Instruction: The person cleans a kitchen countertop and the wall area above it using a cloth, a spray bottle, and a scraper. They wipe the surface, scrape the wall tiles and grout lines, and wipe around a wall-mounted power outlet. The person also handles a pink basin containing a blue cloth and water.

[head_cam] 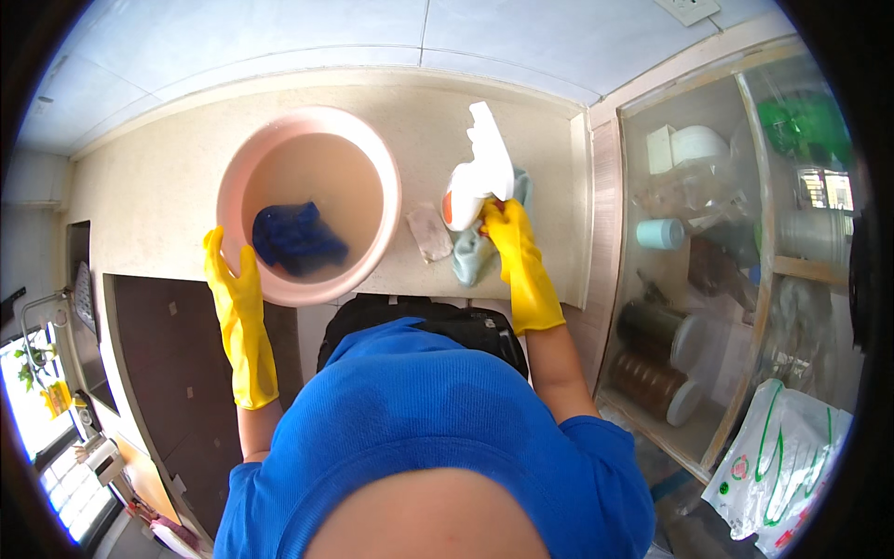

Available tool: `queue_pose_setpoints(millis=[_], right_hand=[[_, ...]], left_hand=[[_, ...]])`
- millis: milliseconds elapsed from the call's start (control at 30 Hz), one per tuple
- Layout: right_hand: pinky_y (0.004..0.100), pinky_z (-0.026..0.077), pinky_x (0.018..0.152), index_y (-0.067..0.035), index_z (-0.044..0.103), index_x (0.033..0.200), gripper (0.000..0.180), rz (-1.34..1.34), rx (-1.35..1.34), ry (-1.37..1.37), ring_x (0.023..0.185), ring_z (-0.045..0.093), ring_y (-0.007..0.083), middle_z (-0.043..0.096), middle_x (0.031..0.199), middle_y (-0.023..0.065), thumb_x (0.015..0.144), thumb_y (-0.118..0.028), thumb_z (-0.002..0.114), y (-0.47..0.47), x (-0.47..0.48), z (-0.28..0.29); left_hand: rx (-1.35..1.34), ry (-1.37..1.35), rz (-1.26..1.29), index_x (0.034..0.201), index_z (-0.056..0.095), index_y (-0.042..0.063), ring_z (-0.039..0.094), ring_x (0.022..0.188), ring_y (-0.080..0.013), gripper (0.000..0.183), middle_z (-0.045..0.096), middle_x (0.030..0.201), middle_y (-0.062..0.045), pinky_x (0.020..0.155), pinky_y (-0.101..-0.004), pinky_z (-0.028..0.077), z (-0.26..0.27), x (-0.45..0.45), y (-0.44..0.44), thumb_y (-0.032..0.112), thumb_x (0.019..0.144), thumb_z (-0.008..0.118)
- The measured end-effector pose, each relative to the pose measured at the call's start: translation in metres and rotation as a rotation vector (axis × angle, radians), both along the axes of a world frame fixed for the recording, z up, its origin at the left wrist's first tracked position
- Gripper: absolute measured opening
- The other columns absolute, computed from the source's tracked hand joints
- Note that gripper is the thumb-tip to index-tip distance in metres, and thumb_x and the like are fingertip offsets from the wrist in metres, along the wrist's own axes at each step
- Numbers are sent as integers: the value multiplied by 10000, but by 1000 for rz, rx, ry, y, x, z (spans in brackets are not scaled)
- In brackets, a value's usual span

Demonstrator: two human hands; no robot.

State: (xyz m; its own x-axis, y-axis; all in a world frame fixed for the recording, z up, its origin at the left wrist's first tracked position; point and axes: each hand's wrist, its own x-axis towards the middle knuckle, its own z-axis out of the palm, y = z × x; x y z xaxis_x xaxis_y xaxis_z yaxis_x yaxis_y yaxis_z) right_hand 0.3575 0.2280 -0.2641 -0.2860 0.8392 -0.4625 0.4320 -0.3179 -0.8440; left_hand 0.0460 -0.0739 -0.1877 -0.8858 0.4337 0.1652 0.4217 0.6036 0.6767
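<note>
In a yellow rubber glove, my left hand (236,279) rests at the lower left rim of a pink plastic basin (386,175), fingers apart. Cloudy water fills part of the basin, with a dark blue cloth (297,237) lying in it. My right hand (508,227), gloved in yellow too, is at the lower part of a white spray bottle (492,154); the fingertips are partly hidden, so its grip is unclear. Beneath and beside that hand lies a grey-green cloth (471,260). A pale, worn block or folded pad (429,233) sits between the basin and this cloth.
The beige countertop (167,182) meets a tiled wall behind. On the right stands a glass-fronted cabinet (761,175) holding jars and bags. A plastic bag (779,461) with green markings is at the lower right. A dark panel (167,349) lies below the counter's left part.
</note>
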Motion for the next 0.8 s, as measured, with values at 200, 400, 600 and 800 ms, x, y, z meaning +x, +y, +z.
queue_pose_setpoints(millis=[200,400,600,800], right_hand=[[228,482,682,-111,545,1348,324,-149,178,-20,785,598,93,642,968,30,1032,-153,488,37,50,66],[269,494,837,-103,540,1363,340,392,305,241,847,616,120,663,957,37,1048,-175,431,92,-50,184],[260,506,762,-20,577,1251,303,719,371,-145,790,604,123,653,936,50,987,-157,521,157,-126,155],[289,505,716,-16,592,1232,305,760,525,-194,739,620,155,686,980,84,965,-161,569,153,-170,86]], left_hand=[[189,-100,188,1495,358,113,430,1358,-332,650,410,1490,-180,1110,-412,368,-9,1,-10,177,924,663],[253,-445,458,1509,344,111,450,1340,-282,609,427,1485,-147,1101,-364,367,-45,-3,-4,156,963,609],[385,-415,423,1478,386,89,461,1310,-249,563,471,1428,-132,1085,-345,364,-66,9,-13,128,965,614],[381,-366,390,1470,395,61,460,1296,-232,538,473,1417,-116,1083,-328,358,-63,15,-15,104,973,598]])
